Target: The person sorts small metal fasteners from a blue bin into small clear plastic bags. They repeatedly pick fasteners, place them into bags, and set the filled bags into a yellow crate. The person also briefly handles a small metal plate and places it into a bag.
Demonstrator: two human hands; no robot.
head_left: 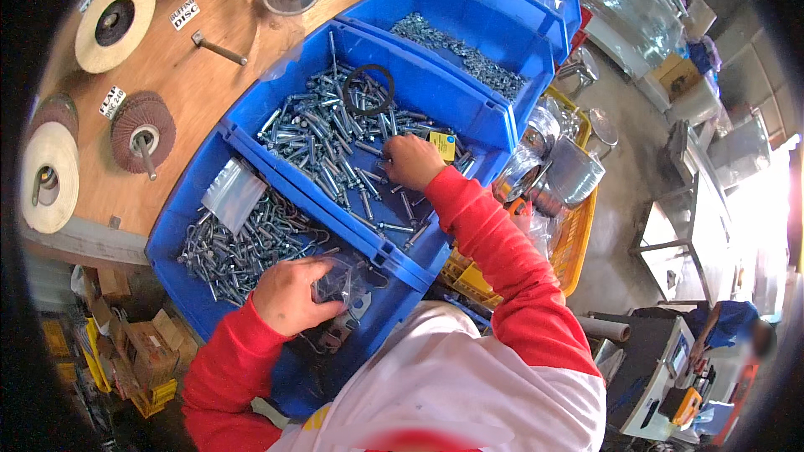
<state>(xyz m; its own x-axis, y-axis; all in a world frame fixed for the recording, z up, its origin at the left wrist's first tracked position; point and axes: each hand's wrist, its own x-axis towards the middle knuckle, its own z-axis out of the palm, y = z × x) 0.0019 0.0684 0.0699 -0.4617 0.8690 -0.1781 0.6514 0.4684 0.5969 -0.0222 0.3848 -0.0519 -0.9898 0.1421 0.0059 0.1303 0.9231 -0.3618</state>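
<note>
My left hand [289,300] is closed round a small clear plastic bag [337,283], above the near blue bin [180,238]. Under and beside it in that bin lie loose hooked metal bolts [243,247] and a flat plastic bag [234,192]. Over in the middle blue bin [452,121], my right hand [410,161] reaches down into a spread of silvery bolts [314,130], its fingers curled; whatever they grip is hidden. Close to the right wrist is a small yellow box [441,146]. A black ring [368,89] rests on the bolts farther back.
Small metal pieces [461,59] fill part of the far blue bin [385,4]. A wooden board [226,12] carries a buffing disc [115,23] and a flap wheel [144,132]. To the right stand a yellow crate [578,243] with wire coils [569,172] and a metal frame table [670,243].
</note>
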